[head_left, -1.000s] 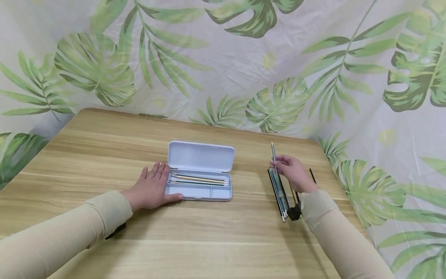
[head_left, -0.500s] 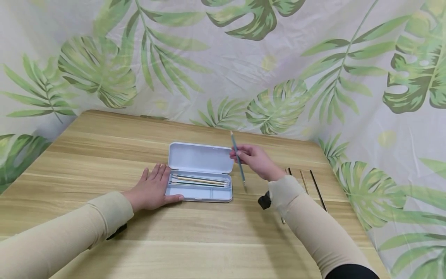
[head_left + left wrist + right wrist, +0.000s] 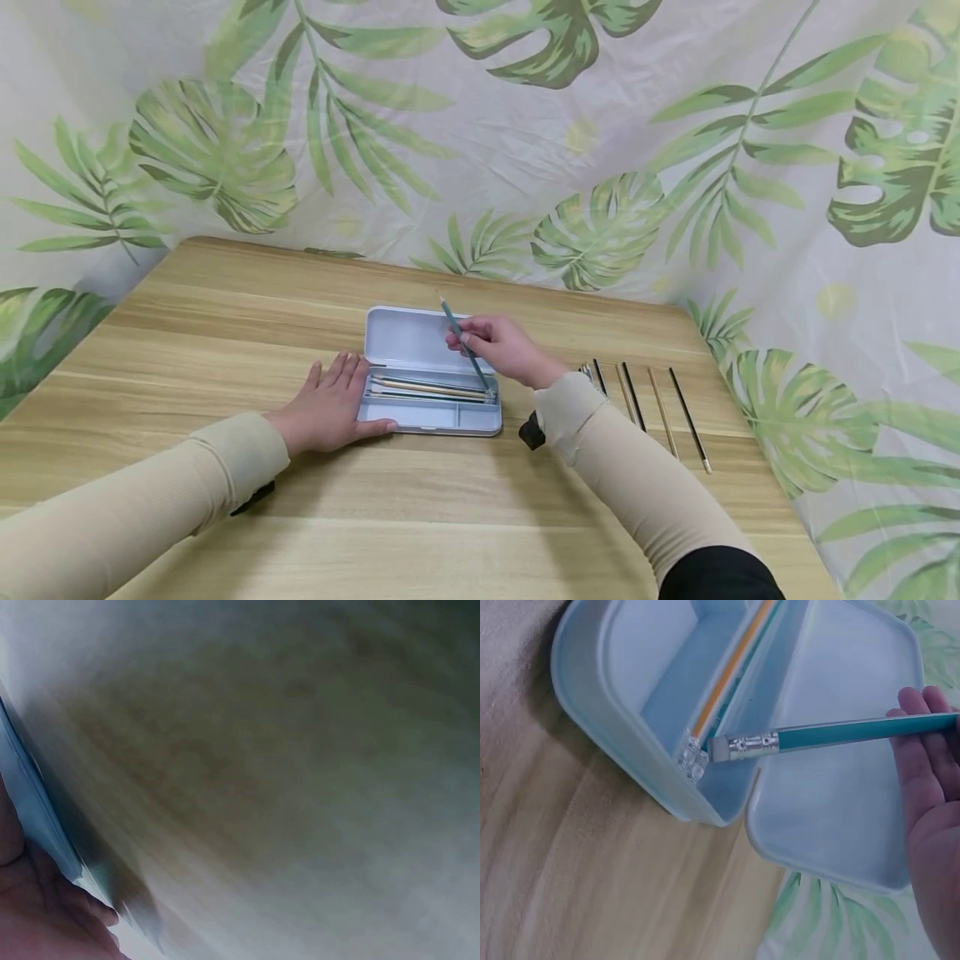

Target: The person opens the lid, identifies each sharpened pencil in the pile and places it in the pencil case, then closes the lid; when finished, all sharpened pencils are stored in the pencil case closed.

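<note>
A pale blue pencil case [image 3: 408,411] lies with its lid [image 3: 401,337] raised on the wooden table. Several pencils [image 3: 420,386] are in its long back compartment, eraser ends to the right. My left hand [image 3: 326,410] rests at the case's left side, fingers straight and thumb along the front edge. Over the right part of the case, my right hand [image 3: 504,346] pinches a teal pencil [image 3: 832,736], tilted, point up and eraser end down. In the right wrist view that eraser end is just by the erasers [image 3: 693,759] of the stored pencils.
Right of the case, several loose pencils lie side by side, among them a gold pencil [image 3: 663,410] and a black pencil [image 3: 688,417]. My right forearm partly hides others. A leaf-patterned cloth [image 3: 495,158] hangs behind the table [image 3: 315,517].
My right hand has lifted the teal pencil from the loose pencils at the right and carried it left to over the case. My left hand has stayed in place.
</note>
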Motion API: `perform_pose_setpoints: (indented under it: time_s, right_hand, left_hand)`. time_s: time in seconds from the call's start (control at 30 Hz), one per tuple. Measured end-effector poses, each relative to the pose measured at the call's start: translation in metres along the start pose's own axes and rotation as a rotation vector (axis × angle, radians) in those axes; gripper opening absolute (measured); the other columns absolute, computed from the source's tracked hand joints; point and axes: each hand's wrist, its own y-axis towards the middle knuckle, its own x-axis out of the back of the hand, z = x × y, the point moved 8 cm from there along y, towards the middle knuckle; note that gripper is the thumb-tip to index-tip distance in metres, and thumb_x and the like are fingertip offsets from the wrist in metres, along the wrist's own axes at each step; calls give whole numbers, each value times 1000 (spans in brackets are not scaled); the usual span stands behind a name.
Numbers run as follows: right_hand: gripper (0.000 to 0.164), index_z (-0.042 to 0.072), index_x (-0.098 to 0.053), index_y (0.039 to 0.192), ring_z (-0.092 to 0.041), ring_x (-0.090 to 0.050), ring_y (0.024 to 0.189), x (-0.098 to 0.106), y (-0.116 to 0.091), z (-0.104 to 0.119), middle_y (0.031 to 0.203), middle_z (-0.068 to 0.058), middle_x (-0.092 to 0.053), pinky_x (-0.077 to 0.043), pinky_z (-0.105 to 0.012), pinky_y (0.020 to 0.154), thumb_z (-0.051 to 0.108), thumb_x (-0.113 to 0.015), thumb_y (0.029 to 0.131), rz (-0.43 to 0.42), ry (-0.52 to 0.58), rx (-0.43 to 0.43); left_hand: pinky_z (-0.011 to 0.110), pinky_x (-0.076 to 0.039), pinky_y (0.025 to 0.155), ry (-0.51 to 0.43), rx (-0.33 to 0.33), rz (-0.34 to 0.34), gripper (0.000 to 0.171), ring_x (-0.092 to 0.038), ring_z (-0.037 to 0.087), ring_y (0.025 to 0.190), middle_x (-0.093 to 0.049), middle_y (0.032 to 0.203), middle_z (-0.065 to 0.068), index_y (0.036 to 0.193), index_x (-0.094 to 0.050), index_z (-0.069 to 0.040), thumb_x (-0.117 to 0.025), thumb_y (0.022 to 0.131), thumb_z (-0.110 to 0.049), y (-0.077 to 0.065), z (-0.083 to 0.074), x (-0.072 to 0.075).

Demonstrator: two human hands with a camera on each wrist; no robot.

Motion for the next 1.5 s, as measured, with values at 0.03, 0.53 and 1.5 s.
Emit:
perform_pose_setpoints:
  time_s: [0.03,0.53,1.5]
  right_hand:
    - [30,-8,-62,133,-25,-68,118,-2,0,-1,123,-17,-72,-53,-35,98,3,-49,109,9,-14,-3]
    - [26,-5,-68,127,-21,-71,106,-23,7,-5,111,-10,-76,-54,-28,89,4,-52,108,135,-172,20]
    - [21,-5,-71,120,-14,-70,102,-52,10,-24,108,-10,-76,-51,-24,94,1,-61,102,154,-308,22]
  left_hand:
    - [72,-5,116,0,1,0,119,-10,55,151,-18,161,40,155,-19,16,-55,91,-77,0,0,0]
    - [72,-3,116,-17,-6,-5,122,-8,55,151,-16,161,40,155,-19,17,-52,90,-81,1,3,-4]
    - [73,-7,116,9,7,1,117,-11,55,151,-19,160,41,154,-21,18,-57,92,-74,-2,-3,2]
